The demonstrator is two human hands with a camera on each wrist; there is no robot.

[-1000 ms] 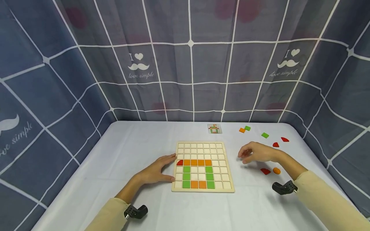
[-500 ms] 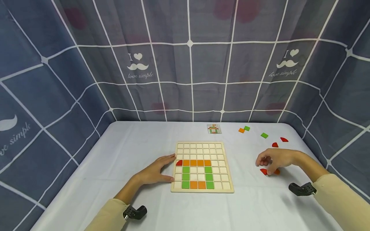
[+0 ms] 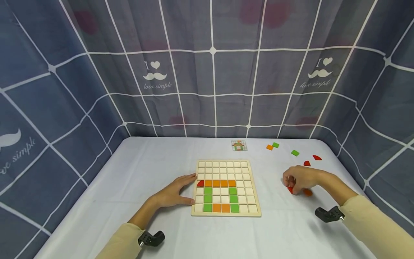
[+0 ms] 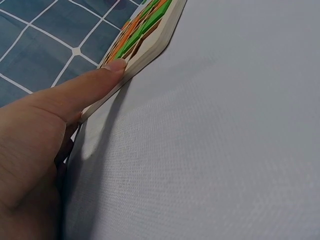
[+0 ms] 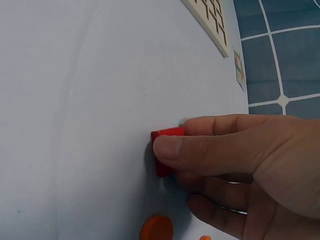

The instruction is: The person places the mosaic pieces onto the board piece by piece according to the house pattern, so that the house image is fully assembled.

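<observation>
In the head view my left hand (image 3: 173, 191) rests at the left side of a wooden grid board (image 3: 226, 214), its fingers spread. The left wrist view has the thumb touching the board's edge (image 4: 150, 57). Green and orange square tiles and one red quarter-round tile (image 3: 200, 183) sit in the board's cells. To the right of the board, my right hand (image 3: 302, 178) pinches another red quarter-round tile (image 5: 166, 169) between thumb and index finger, low over the cloth. The fingers cover part of that tile. Beside the hand lies an orange round tile (image 3: 307, 192).
Farther back on the white cloth lie two red tiles (image 3: 317, 157), a green tile (image 3: 295, 153), and another green tile (image 3: 275, 145) touching an orange tile (image 3: 270, 147). A small pattern card (image 3: 239, 145) lies behind the board. Grey checked curtains (image 3: 213, 108) enclose the table.
My right hand has moved right, away from the board, down to the near red tile and now pinches it. The tile has shifted slightly left. My left hand has stayed put.
</observation>
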